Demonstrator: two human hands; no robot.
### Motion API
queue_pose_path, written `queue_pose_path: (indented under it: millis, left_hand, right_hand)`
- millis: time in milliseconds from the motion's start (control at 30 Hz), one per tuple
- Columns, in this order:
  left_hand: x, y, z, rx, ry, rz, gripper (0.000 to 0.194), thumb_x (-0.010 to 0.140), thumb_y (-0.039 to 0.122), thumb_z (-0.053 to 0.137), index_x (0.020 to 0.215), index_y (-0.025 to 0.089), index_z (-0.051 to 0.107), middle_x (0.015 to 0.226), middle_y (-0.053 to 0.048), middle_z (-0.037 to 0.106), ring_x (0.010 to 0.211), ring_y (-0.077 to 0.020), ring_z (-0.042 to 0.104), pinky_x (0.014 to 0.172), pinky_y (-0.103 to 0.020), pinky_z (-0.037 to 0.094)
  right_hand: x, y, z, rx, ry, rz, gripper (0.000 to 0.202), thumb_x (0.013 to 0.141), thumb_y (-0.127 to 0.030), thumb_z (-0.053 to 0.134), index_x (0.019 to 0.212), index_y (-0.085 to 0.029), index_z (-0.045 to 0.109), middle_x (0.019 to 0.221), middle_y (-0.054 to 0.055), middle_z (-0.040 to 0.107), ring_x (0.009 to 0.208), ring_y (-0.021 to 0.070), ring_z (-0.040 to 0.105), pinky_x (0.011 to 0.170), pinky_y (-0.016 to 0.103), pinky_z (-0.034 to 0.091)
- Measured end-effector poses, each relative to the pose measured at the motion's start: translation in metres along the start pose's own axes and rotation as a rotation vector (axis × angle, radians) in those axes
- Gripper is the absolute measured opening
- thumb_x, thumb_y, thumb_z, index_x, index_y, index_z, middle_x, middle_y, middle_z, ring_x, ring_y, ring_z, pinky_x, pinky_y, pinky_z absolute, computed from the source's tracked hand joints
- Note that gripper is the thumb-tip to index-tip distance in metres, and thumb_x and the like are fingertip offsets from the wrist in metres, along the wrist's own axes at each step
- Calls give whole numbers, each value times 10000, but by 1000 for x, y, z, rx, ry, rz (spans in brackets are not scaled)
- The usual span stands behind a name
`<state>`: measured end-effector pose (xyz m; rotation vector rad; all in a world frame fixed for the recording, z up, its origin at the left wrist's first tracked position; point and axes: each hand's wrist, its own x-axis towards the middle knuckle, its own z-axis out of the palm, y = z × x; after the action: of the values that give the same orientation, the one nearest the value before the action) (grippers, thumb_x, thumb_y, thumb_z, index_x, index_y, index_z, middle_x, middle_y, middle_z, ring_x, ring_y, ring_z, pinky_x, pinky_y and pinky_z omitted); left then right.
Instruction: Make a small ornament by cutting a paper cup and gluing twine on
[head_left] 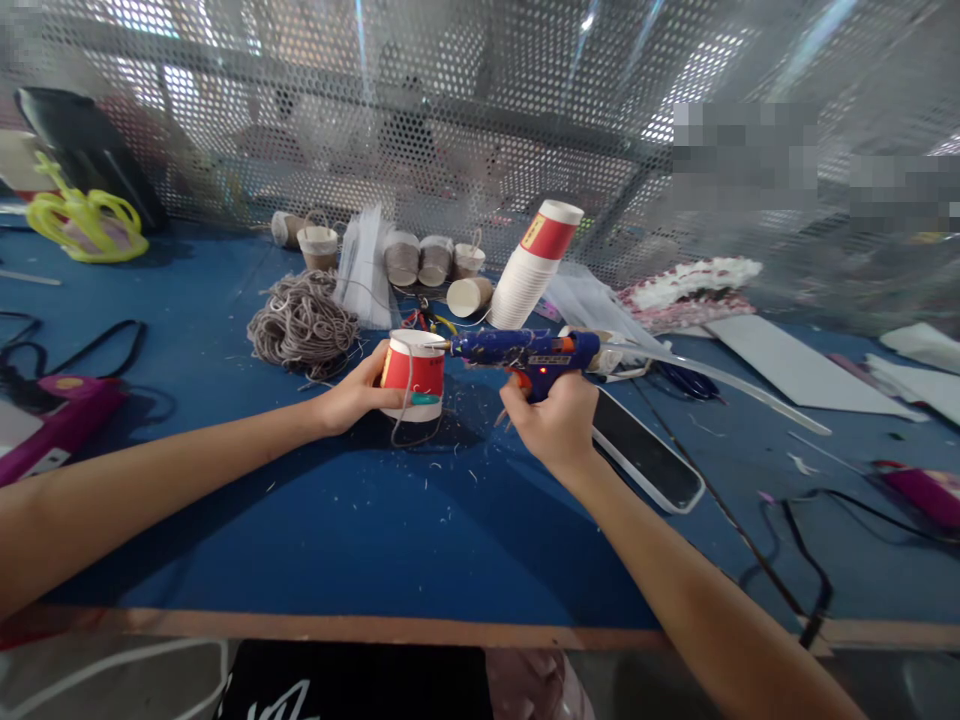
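Observation:
My left hand (361,392) is closed around a red and white paper cup (420,372), just above the blue table. A grey cord (409,395) hangs over the cup's side and loops beneath it. In my right hand (551,412) is a blue glue gun (517,348) with a small lit orange light. Its nozzle points left and meets the cup's rim; whether it touches cannot be made out. A long clear glue stick (735,378) sticks out of the gun's back. Behind my left hand lies a tangled heap of grey cord (304,322).
A leaning stack of paper cups (534,265) stands behind the gun, beside several cord-wrapped cups (435,260). A phone (646,450) lies by my right wrist. Purple glue guns with black cables are at left (67,420) and right. A perforated metal screen (450,110) closes the back.

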<state>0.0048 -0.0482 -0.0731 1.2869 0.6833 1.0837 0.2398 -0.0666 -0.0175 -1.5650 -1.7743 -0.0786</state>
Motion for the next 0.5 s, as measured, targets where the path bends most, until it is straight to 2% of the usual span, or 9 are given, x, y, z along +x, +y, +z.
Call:
queue_pose_path:
  millis: [300,500]
  left_hand:
    - [1,2,1,-25,16,-13,675,553,297,832,1152,187,540,1031,-44,651,932,-222,598,824,-344,459]
    - [0,0,-2,-20,-13,12,603,599,288,804,1140,199,554,1033,-43,656,949,-226,607,844,-352,459]
  right_hand:
    - [3,7,5,125,82,-132,138,661,-347,518,579,-266,441,466,11,510,468,192,536,536,381,496]
    - [3,8,5,144,82,-169,208,678,-308,538,548,-277,379,413,-23,437,420,164,473,514,363,477]
